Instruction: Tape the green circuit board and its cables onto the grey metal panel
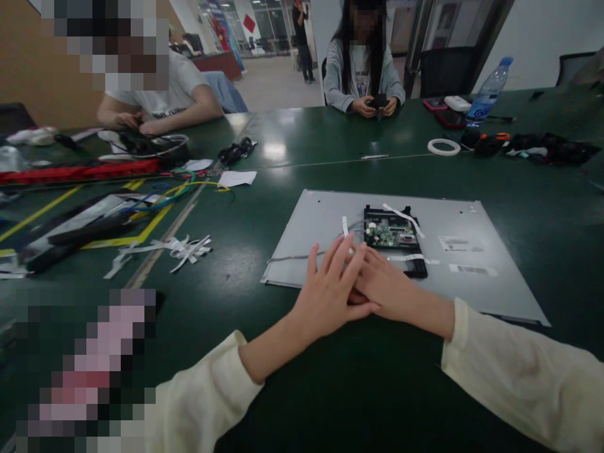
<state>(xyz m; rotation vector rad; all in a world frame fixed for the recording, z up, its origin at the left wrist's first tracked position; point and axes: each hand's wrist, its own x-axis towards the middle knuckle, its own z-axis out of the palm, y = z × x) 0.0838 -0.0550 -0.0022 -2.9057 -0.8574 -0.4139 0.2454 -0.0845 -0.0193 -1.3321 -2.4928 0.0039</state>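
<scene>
A flat grey metal-backed panel [457, 217] lies on the dark green table in front of me. A green circuit board [389, 235] in a black bracket [418, 270] sits on it, with white tape strips [406, 258] across. My left hand [325, 289], fingers spread and stretched, lies partly over my right hand [389, 283] at the panel's near edge. The right fingers reach out beneath the left ones, and their tips are partly hidden. A thin grey cable [295, 257] runs along the panel to under my fingers. Neither hand shows a held object.
Loose white strips [189, 248] lie to the left, near a pixelated pinkish object [104, 352]. Farther left are wires and a red bar [80, 171]. A tape roll [443, 147] and water bottle [489, 91] stand right. Two people [365, 69] sit across the table.
</scene>
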